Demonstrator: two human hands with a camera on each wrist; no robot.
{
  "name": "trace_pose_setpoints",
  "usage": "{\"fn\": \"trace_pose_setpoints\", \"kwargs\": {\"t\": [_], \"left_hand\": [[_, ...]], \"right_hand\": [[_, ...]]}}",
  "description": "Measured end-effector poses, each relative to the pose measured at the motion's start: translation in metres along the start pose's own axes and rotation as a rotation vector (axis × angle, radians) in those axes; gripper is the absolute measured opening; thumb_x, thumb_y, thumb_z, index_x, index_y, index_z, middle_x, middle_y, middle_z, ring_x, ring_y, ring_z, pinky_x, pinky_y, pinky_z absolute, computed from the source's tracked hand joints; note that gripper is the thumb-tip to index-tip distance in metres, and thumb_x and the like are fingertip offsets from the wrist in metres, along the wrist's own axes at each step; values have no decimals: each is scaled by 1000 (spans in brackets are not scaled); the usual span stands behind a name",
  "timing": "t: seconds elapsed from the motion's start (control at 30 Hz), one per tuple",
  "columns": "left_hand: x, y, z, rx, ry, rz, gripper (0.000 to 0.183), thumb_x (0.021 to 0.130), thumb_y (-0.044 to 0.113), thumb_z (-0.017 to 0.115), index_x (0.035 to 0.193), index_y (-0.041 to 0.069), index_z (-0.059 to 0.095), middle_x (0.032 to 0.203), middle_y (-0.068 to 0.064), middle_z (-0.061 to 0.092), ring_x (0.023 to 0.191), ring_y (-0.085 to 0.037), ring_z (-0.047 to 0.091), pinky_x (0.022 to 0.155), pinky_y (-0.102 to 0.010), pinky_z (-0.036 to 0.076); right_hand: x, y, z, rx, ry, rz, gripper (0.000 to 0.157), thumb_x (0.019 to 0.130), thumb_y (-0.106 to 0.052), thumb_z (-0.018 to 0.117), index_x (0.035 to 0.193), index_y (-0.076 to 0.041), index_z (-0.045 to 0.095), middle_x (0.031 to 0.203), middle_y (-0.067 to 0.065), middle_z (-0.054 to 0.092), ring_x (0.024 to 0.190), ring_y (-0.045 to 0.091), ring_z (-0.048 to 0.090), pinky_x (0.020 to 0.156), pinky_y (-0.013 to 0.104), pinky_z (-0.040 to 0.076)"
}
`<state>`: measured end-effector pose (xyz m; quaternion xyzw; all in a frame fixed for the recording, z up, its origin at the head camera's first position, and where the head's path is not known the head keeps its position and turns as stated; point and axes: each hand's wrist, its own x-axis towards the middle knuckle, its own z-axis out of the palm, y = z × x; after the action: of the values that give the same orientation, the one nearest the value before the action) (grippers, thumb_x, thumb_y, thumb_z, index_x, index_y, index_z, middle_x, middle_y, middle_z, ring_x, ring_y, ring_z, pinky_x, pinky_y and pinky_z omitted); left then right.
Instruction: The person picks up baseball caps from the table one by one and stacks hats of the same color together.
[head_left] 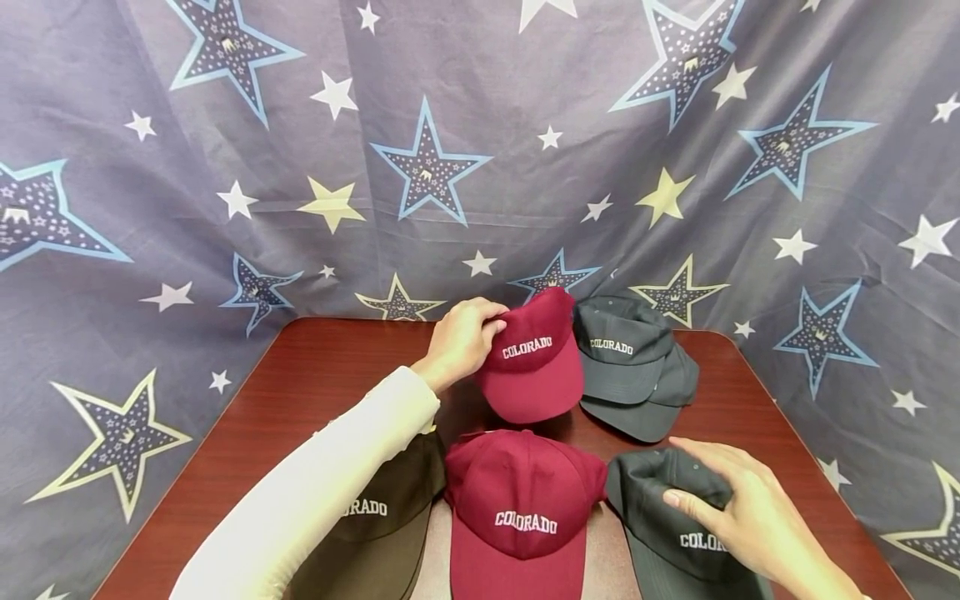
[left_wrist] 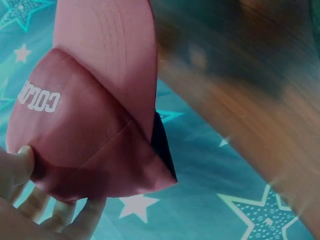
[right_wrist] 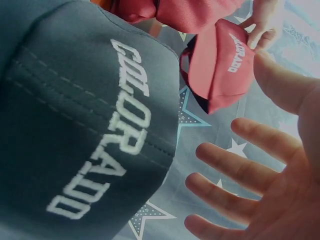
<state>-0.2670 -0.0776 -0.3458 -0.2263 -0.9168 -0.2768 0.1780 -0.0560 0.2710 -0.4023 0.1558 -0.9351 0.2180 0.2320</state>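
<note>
My left hand [head_left: 460,340] pinches a red baseball cap [head_left: 534,373] by its crown, thumb on the front and fingers behind. That cap is over the far middle of the table, brim down and tilted toward me, with white COLORADO lettering. In the left wrist view the thumb [left_wrist: 20,165] presses the crown beside the lettering. My right hand [head_left: 750,508] hovers at a dark grey COLORADO cap [head_left: 647,533] at the front right, overlapping its crown in the head view. Its fingers are spread and relaxed, holding nothing; the right wrist view shows them apart from the grey cap [right_wrist: 65,95].
Another red cap [head_left: 525,492] lies front middle, and a brown cap [head_left: 390,542] front left, partly behind my left sleeve [head_left: 322,492]. Two dark grey caps [head_left: 626,367] overlap at the back right. Star-patterned cloth [head_left: 480,67] hangs around the reddish wooden table [head_left: 352,358].
</note>
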Motion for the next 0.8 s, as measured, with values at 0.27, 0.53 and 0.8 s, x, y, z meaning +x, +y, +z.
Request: {"fn": "trace_pose_setpoints", "kwargs": {"t": [0.27,0.53,0.8], "left_hand": [[-1,15,-17,-38,56,64,24,100,21,67,122,20,77,119,4,71,113,-20,62,92,-42,54],[-5,26,-37,-64,85,136,22,99,20,68,119,19,77,114,4,72,110,-19,62,91,-38,53],[-9,34,-56,-100,118,207,21,98,16,69,117,16,78,112,1,73,106,-20,63,92,-36,51]], "right_hand": [[-1,1,1,1,-5,7,63,75,-42,92,132,-30,69,125,-6,70,113,23,62,97,10,32],[0,0,1,10,-1,1,64,74,-40,92,133,-30,69,124,-6,70,113,23,62,98,6,29],[0,-1,1,9,1,5,64,74,-41,92,133,-31,69,124,-6,70,112,22,62,98,5,27]]}}
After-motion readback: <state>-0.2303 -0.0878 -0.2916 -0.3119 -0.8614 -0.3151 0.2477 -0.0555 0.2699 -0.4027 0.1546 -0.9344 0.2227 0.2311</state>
